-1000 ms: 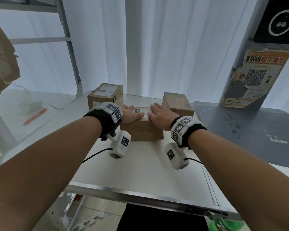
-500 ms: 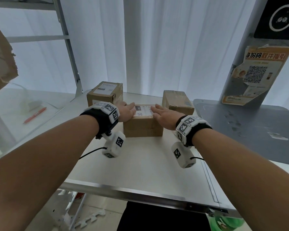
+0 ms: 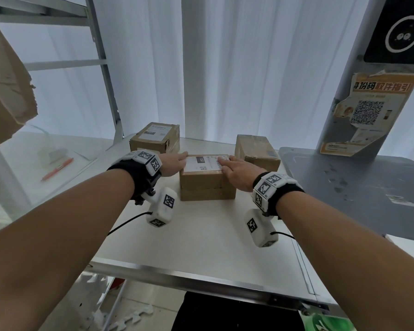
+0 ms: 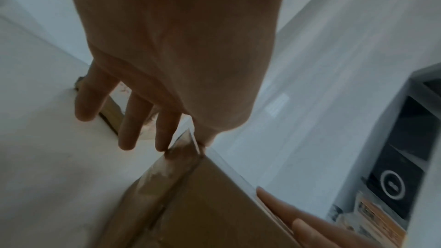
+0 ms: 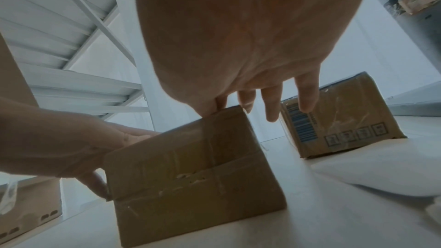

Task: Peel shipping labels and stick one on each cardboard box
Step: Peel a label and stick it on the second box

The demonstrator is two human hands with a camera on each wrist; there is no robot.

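On the white table (image 3: 201, 240), seen from the head view:
Middle box (image 3: 207, 185): sitting at the centre, between the two hands, its top covered by a white shipping label (image 3: 207, 162).
Left hand (image 3: 173, 163): lying at 9 o'clock of the label with straight fingers, touching the box's left top edge (nothing curling round it); in the left wrist view the fingertips (image 4: 162, 144) are meeting the box corner (image 4: 190, 157).
Right hand (image 3: 237, 170): lying at 3 o'clock of the label, fingers flat and relaxed, pressing on the label's right edge; the right wrist view is showing them spread above the box's top edge (image 5: 224, 112).
Labelled box (image 3: 154, 137): standing at 10 o'clock of the middle box, apart from it.
Bare box (image 3: 256, 149): standing at 2 o'clock, just behind the right hand.
Orange pen (image 3: 57, 168): lying well apart at 9 o'clock, on the glass surface.
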